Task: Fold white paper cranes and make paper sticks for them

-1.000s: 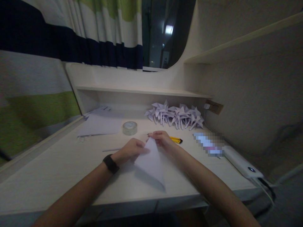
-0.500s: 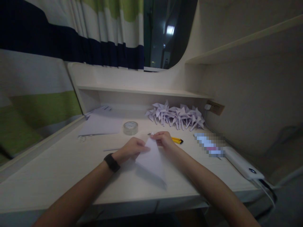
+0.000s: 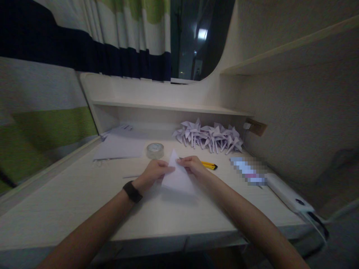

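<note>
Folded white paper (image 3: 177, 178), triangular, sits mid-bench just in front of the person, with its tip pointing away toward the tape roll. Both hands are on it. The left hand (image 3: 153, 172) pinches the left edge, fingers closed on the sheet. The right hand (image 3: 193, 166) grips the right edge the same way, fingers curled over it. The tip stands up between the two hands and the wide end is low over the bench (image 3: 70, 201); can't tell if it touches. Black wristband (image 3: 131, 191) on the left wrist. A thin stick (image 3: 129, 177) lies flat just left of the left hand. Clear tape roll (image 3: 155, 150) lies flat just beyond the hands. A yellow utility knife (image 3: 209, 165) is just beside the right hand, on its far side. A pile of folded paper pinwheels (image 3: 209, 136) lies at the back right under the low shelf (image 3: 168, 107). Loose paper sheets (image 3: 119, 147) are back left, near the tape. A white power bank (image 3: 288, 195) with a cable lies along the right edge, with a wall socket (image 3: 255, 127) above it. Striped curtain (image 3: 84, 41) behind.
</note>
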A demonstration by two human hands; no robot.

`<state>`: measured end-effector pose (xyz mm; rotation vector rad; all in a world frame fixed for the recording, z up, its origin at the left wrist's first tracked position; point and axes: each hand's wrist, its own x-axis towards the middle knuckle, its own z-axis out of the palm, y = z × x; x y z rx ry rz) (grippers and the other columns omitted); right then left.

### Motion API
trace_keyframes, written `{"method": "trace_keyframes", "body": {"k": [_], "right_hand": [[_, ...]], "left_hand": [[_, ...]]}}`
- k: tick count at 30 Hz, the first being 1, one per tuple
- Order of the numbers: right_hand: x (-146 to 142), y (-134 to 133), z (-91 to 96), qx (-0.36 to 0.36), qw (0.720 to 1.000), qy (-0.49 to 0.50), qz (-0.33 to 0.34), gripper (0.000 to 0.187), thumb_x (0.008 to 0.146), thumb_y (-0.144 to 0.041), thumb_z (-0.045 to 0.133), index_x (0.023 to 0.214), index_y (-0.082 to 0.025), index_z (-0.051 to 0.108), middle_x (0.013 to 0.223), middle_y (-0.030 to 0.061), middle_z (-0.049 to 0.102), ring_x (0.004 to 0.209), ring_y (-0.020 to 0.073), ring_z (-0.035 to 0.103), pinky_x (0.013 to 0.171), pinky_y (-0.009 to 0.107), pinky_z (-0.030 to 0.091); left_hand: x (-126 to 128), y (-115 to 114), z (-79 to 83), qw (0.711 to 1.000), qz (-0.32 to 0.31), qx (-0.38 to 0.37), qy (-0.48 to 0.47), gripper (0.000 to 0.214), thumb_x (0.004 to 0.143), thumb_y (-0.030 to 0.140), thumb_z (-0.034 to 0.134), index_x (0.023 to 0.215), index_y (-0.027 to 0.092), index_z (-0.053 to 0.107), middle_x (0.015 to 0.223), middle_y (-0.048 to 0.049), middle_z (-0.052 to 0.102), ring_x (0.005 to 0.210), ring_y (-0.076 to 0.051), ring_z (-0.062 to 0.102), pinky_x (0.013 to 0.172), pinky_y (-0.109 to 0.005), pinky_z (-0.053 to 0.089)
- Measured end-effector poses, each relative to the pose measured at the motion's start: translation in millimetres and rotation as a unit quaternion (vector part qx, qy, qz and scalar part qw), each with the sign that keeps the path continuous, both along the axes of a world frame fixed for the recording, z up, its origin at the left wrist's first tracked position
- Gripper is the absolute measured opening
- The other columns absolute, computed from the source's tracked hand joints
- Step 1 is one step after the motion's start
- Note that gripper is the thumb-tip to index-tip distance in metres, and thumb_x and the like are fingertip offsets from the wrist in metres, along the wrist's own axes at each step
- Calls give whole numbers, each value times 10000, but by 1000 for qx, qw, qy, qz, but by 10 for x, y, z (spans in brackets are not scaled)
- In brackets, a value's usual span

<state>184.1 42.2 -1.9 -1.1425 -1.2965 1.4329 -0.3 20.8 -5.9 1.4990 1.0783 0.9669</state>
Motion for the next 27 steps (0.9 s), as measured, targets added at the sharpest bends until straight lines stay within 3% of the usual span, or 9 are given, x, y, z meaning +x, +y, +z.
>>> {"method": "trace_keyframes", "body": {"k": [8,13,18,27], "right_hand": [[-9,29,-70,-5,1000,6,-7,329,517,-400,827,575,-131,647,543,16,619,493,105,512,458,219,343],[-29,16,-77,-16,999,30,-12,319,535,-388,822,634,-121,678,597,44,665,509,128,551,466,233,360],[-36,1,-49,-12,998,46,-42,271,528,-326,823,569,-127,645,538,30,641,491,127,542,462,236,355],[5,42,-86,-15,996,82,-21,239,505,-280,823,590,-135,654,561,20,644,497,126,547,476,243,373]], "left_hand": [[17,-1,29,997,50,-10,-62,298,626,388,768,637,107,670,608,-46,648,519,-129,556,488,-226,387],[26,-23,87,992,98,2,-76,262,612,331,785,554,124,637,520,-8,599,455,-104,508,454,-213,373],[26,-8,85,987,129,4,-96,244,616,313,787,558,126,641,517,-3,601,446,-100,512,444,-206,372],[-21,30,69,990,79,-24,-118,256,617,337,803,663,114,685,646,-45,672,532,-125,592,511,-222,442]]}}
